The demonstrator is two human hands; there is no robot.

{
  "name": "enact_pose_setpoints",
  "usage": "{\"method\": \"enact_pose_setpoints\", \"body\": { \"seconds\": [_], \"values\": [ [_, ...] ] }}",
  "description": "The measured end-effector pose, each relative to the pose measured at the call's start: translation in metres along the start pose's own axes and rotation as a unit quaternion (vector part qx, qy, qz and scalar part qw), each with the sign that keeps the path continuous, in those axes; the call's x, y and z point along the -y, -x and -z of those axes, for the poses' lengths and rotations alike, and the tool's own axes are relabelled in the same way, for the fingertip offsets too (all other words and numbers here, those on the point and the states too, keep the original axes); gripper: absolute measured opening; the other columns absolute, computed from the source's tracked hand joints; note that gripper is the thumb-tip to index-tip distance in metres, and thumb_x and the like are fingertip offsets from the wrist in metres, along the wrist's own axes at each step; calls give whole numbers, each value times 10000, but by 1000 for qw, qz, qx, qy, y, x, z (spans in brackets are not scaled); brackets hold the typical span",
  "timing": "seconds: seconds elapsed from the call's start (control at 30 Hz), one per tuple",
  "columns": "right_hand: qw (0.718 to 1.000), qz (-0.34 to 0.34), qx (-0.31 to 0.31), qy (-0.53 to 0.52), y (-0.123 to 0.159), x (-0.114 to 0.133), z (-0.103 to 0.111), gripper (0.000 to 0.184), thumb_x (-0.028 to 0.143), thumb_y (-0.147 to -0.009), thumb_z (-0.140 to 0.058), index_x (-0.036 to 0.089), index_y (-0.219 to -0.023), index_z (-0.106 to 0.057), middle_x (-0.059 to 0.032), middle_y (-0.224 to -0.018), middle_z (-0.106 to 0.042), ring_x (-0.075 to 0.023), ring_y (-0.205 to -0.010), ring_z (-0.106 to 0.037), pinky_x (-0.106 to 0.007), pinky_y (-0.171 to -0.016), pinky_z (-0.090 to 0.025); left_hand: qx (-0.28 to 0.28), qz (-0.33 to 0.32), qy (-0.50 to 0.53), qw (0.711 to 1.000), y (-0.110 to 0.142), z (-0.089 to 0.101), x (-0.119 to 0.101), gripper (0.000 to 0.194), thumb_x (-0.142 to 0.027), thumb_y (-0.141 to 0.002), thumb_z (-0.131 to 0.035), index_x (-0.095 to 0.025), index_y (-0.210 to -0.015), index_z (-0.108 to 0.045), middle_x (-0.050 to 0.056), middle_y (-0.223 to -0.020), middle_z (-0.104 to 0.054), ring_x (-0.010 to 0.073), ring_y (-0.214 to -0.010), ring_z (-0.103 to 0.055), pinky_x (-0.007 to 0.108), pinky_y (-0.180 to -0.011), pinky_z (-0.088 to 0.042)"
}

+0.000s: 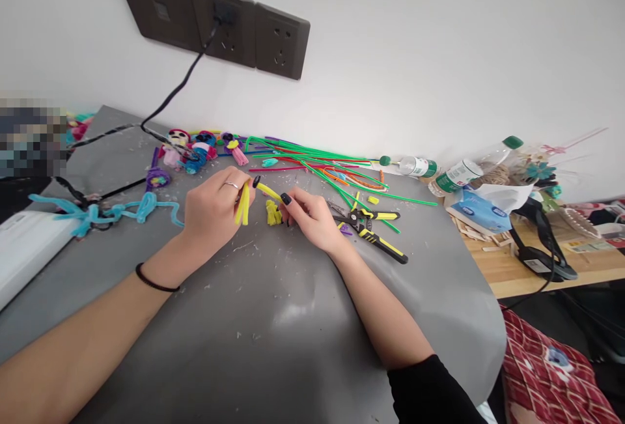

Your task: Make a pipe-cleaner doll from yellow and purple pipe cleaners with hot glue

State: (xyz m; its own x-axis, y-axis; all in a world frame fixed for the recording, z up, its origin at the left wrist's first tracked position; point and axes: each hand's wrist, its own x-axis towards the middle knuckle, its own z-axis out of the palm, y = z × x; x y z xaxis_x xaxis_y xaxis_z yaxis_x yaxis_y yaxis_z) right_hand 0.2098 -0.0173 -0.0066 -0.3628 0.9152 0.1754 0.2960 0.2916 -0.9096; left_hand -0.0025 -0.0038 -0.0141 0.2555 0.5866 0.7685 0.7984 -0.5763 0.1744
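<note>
Between my two hands runs a yellow pipe cleaner (pixel 268 191). My left hand (pixel 217 206) is closed around one end, and folded yellow lengths hang below its fingers. The other end is pinched between the thumb and fingers of my right hand (pixel 310 215). Just under the strand, beside my right fingertips, a small bunch of yellow pipe cleaner (pixel 273 213) rests on the grey table (pixel 293 346). Wire-cutting pliers (pixel 371 228) with black and yellow handles lie right of my right hand.
Green pipe cleaners (pixel 332 154) and other colours lie along the wall, near small pipe-cleaner figures (pixel 200 147). A light-blue pipe-cleaner piece (pixel 122 211) and a white box (pixel 34 248) are at left. Bottles (pixel 456 176) and a tissue pack (pixel 481 208) stand right. A black cable (pixel 180 85) hangs from the socket.
</note>
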Motion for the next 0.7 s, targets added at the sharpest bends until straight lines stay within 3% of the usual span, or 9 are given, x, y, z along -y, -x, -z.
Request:
{"method": "enact_pose_setpoints", "body": {
  "seconds": [0.13,0.23,0.53,0.7],
  "values": [
    [993,-2,35,-113,0,2,0,464,654,-981,-561,206,-862,-585,4,-757,-636,-115,-668,-564,-250,-656,-473,-15,10,30,999,-1,3,0,208,-156,-1006,-470,-238,-849,-578,56,-734,-659,222,-639,-608,333,-559,-388],
    [989,2,47,-138,0,3,0,471,667,-967,-591,204,-880,-597,-1,-774,-644,-112,-675,-571,-250,-666,-491,-23,12,51,998,-1,3,0,226,-168,-1009,-463,-239,-822,-567,47,-707,-629,204,-603,-571,329,-553,-385],
    [996,16,49,-73,-1,-1,1,457,626,-969,-606,186,-849,-647,-11,-749,-654,-119,-666,-560,-236,-598,-440,-9,62,113,992,-7,5,-6,275,-202,-1008,-487,-256,-745,-429,-13,-645,-510,162,-566,-492,303,-549,-353],
    [996,77,54,7,0,-2,3,404,530,-1028,-561,193,-823,-647,-20,-756,-661,-128,-649,-531,-255,-601,-412,40,121,172,977,-8,6,-6,358,-204,-1005,-495,-248,-672,-371,-49,-569,-388,134,-510,-400,293,-529,-334]
  ]
}}
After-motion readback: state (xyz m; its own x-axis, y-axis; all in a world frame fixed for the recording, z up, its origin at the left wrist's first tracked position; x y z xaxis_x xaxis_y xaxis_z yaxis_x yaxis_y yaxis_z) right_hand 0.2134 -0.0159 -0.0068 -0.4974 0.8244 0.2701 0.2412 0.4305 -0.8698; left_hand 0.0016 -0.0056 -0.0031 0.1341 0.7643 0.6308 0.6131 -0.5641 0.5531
